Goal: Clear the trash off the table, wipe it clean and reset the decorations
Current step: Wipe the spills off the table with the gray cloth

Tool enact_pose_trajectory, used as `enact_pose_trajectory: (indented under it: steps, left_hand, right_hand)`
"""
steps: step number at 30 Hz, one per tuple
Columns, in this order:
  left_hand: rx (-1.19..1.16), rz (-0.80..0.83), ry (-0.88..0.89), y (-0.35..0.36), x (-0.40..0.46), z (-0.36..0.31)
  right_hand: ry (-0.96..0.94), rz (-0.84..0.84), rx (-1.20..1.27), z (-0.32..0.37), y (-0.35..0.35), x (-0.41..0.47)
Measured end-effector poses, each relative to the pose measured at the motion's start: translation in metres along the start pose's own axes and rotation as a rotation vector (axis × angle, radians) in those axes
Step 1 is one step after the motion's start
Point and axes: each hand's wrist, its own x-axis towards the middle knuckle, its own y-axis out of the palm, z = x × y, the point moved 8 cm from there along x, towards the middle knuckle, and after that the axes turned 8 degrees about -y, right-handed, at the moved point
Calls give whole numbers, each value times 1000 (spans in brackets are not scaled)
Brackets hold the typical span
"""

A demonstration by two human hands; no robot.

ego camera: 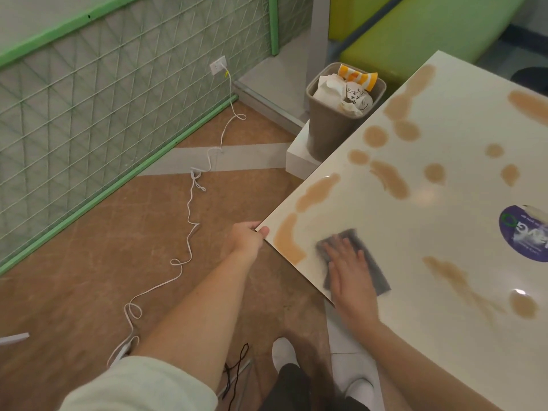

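Note:
A white table [430, 232] fills the right side, marked with several tan spill stains [388, 178]. My right hand [348, 271] lies flat with straight fingers on a dark grey cloth [360, 262] near the table's near-left edge, beside a long tan smear [289, 243]. My left hand [247, 240] grips the table's corner, thumb on top. A grey trash bin [335, 132] stands past the table's far-left edge, filled with crumpled paper, a printed cup and an orange-striped wrapper [357, 75].
A round purple sticker [523, 237] sits on the table at the right. A white cable [192, 203] snakes over the brown floor from a wall socket [218, 65]. A green mesh fence runs along the left. Green seating [415, 34] stands behind the table.

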Motion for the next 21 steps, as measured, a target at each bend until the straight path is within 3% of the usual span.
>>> enact_pose_trajectory:
  steps: [3, 9, 14, 21]
  left_hand:
    - [-20, 17, 3, 1, 2, -1]
    - [-15, 35, 18, 1, 7, 0]
    - [0, 19, 0, 0, 7, 1]
    - [22, 17, -23, -2, 7, 1]
  right_hand:
    - [-210, 147, -82, 49, 35, -4]
    - [-183, 231, -230, 47, 41, 22]
    - [-5, 177, -259, 24, 21, -2]
    - [-69, 193, -237, 24, 30, 43]
